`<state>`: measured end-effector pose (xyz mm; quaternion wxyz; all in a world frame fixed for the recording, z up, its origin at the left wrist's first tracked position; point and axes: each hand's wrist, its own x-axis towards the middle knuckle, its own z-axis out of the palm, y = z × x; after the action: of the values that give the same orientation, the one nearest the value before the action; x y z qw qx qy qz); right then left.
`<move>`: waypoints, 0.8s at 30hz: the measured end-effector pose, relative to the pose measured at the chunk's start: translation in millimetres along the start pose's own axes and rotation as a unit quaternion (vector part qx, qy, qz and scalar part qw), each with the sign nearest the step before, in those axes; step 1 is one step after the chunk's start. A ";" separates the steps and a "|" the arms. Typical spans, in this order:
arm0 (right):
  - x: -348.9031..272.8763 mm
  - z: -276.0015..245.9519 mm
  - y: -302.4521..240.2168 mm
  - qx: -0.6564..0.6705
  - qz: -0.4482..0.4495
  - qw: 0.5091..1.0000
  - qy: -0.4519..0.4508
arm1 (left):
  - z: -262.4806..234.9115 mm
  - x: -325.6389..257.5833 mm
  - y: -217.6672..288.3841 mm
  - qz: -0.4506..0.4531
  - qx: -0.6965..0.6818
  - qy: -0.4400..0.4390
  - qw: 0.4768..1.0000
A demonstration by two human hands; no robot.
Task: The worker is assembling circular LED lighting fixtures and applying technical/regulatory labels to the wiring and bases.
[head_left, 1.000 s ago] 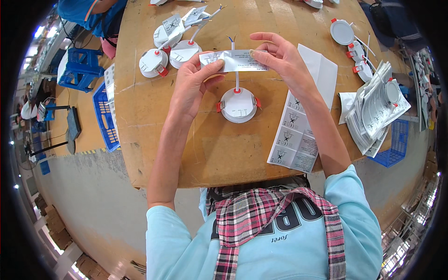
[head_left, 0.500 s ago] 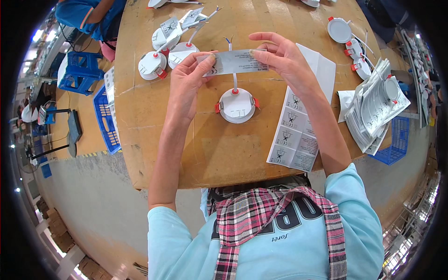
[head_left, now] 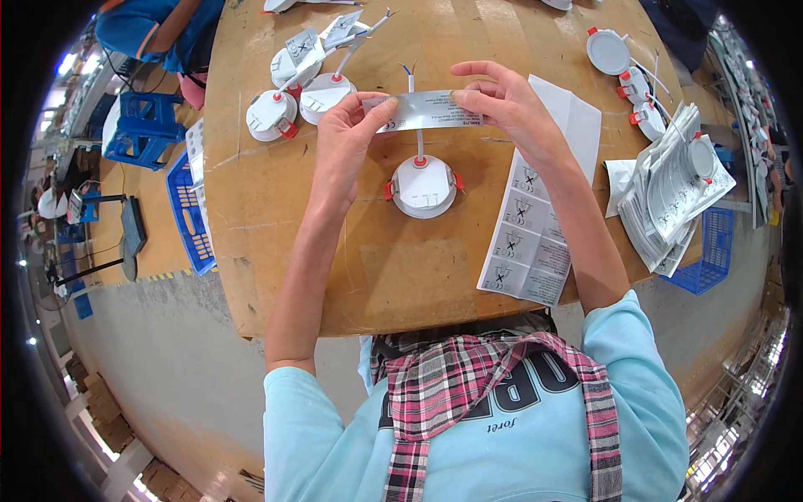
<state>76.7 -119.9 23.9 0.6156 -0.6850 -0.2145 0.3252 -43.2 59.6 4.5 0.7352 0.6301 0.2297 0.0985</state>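
Observation:
A printed silver-grey label strip is stretched level between my two hands. My left hand pinches its left end between thumb and fingers, and my right hand pinches the right end. The strip lies across the cable of a round white downlight with red clips; whether it touches the cable I cannot tell. Bare wire ends show beyond the strip's far edge. Beneath my right forearm is a white sheet of printed labels.
Several finished-looking downlights with cables lie at the far left, some with tags. More downlights sit at the far right beside a stack of label sheets. A blue crate and blue stool stand left of the table.
My left hand has shifted slightly to the right along with its end of the strip. The strip has tilted a little and now reflects more light. The downlight stays in place.

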 end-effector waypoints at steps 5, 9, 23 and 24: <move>3.2 -0.7 4.6 -0.028 0.014 0.999 0.011 | 0.3 2.6 -2.0 -0.005 -0.035 -0.019 0.999; 4.2 -1.7 7.9 -0.034 0.017 0.999 0.016 | -1.3 5.2 -3.7 -0.013 -0.046 -0.030 0.998; 9.2 -1.1 18.4 -0.045 -0.023 0.999 0.016 | -0.9 4.0 -3.4 -0.038 -0.062 -0.024 0.997; 9.3 -0.4 18.3 -0.043 -0.027 0.999 0.014 | -1.3 3.9 -3.7 -0.038 -0.062 -0.024 0.997</move>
<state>81.5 -116.5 4.2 0.5975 -0.7090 -0.2381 0.2890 -40.9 61.7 0.0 0.7813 0.5765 0.2287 0.0694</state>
